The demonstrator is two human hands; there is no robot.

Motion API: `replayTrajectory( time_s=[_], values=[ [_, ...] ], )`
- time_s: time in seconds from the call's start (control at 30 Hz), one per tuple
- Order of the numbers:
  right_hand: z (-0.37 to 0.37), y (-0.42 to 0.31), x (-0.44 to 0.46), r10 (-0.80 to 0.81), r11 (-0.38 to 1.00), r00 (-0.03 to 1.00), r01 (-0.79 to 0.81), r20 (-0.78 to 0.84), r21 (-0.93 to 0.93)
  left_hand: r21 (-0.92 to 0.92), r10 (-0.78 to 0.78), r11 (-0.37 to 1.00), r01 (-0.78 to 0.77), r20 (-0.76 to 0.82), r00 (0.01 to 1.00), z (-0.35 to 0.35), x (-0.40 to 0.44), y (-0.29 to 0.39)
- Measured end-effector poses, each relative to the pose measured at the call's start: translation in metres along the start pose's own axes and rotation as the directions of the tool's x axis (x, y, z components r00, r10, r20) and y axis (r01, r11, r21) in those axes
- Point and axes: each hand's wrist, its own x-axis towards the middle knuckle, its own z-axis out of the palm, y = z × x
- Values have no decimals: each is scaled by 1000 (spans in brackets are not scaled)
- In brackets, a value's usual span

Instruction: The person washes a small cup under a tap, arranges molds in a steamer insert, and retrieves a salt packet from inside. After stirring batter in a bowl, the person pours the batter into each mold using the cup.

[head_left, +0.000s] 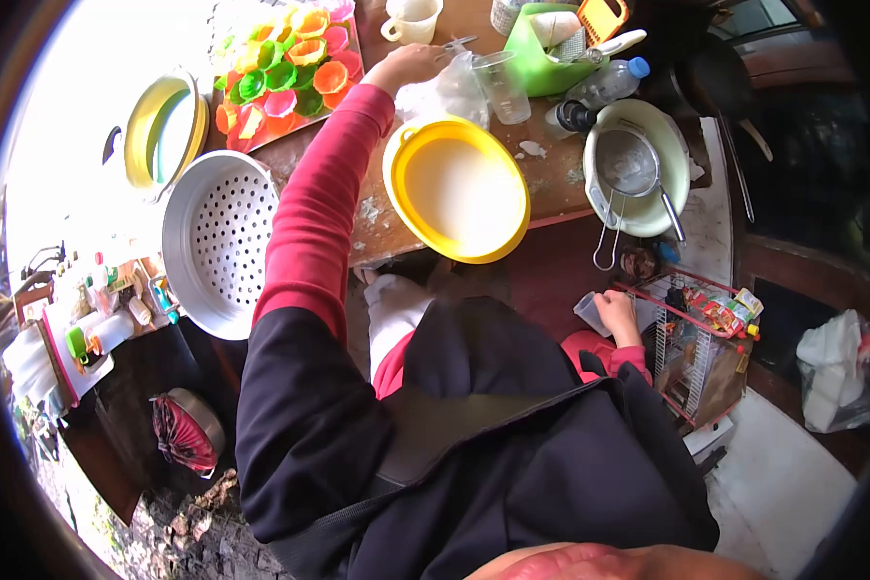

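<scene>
Head view. Landmark: yellow basin (454, 253), holding something white, on the wooden surface (556, 186).

Left hand (414, 66): reaches above the basin in view, at the edge of a crumpled clear bag (445, 100); fingers angled down, whether pinching or not, cannot tell.

Right hand (616, 314): below and right of the basin, off the surface, fingers curled round a translucent cup (589, 311), tilted.

Up and right of basin: clear measuring cup (504, 89), green container (539, 75). Right: pale bowl (679, 198) with metal strainer (628, 162). Left: perforated pot (224, 246). Upper left: bright fluted cups (308, 52) on a tray.
</scene>
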Motion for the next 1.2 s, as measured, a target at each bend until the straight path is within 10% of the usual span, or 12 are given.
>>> replayTrajectory(
  time_s=[0.17, 0.37, 0.57, 0.67, 0.9, 0.97, 1.07, 1.13, 1.2],
  values=[
    [-22, -48, -3, -295, 938, 955, 296, -34, 183, 14, 14, 1000, -14, 22, 1000, -28, -31, 5],
    [-70, -138, 0, -529, 622, 780, 624, -334, 473, -544, -252, 839, -10, -405, 879, -53, -161, 18],
    [-34, -215, 44, -825, 448, 419, 894, -380, 13, -371, -459, 879, 301, -480, 748, 71, -274, 14],
    [-45, -225, 57, -776, 530, 537, 840, -332, 118, -399, -568, 810, 429, -359, 740, 101, -288, 7],
    [-88, -247, 79, -886, 444, 427, 893, -181, -66, -299, -588, 809, 506, -449, 673, 122, -262, -37],
    [-57, -250, 101, -998, 35, 52, 928, 36, -371, -265, -549, 833, 485, -493, 675, 123, -253, -47],
    [-9, -243, 119, -997, 76, 68, 962, -39, -264, -211, -530, 843, 494, -481, 698, 115, -244, -50],
    [-1, -250, 100, -891, 337, 426, 851, -155, 402, -255, -536, 843, 474, -474, 698, 116, -241, -56],
    [9, -252, 100, -883, 359, 434, 870, -178, 339, -271, -524, 850, 451, -518, 676, 119, -239, -58]
  ],
)
